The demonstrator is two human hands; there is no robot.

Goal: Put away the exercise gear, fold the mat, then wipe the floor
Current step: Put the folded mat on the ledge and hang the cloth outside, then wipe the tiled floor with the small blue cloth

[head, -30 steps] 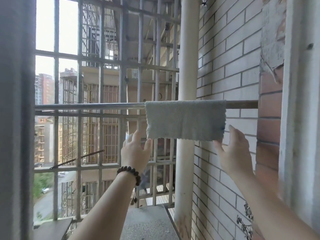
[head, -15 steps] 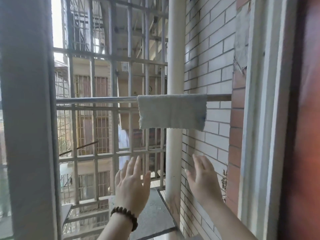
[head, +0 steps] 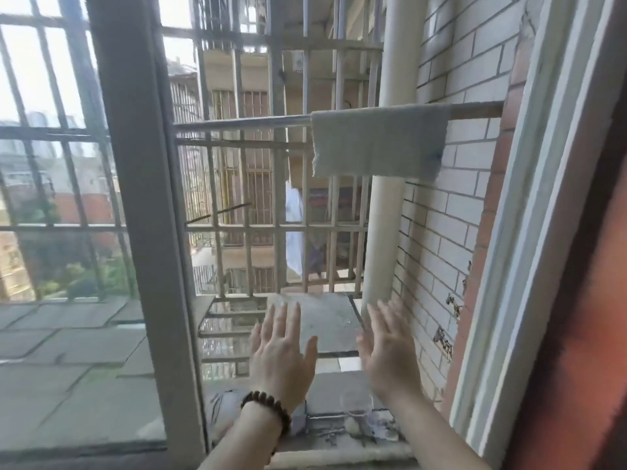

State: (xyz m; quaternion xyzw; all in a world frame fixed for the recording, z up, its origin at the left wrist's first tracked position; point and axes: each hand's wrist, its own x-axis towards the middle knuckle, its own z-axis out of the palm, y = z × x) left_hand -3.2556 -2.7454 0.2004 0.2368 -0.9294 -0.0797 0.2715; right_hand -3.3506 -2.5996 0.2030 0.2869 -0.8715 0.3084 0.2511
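Both hands have dropped away from the cloth (head: pixel 378 144) and now hover low over the sill (head: pixel 334 393), well below it. Left hand (head: pixel 281 354) and right hand (head: pixel 388 351) hold nothing, fingers straight and slightly apart. 1 cloth hangs folded over 1 rail (head: pixel 244 122), near its right end by the brick wall (head: pixel 451 212). Pulling back inside, I judge, should be slow and clear of the window frame (head: pixel 149 212), leaving the cloth undisturbed.

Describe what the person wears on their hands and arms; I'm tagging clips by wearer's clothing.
The left hand has a bracelet of dark round beads at the wrist. The right hand wears nothing. Both forearms are bare, with no sleeves, gloves, rings or watch in view.
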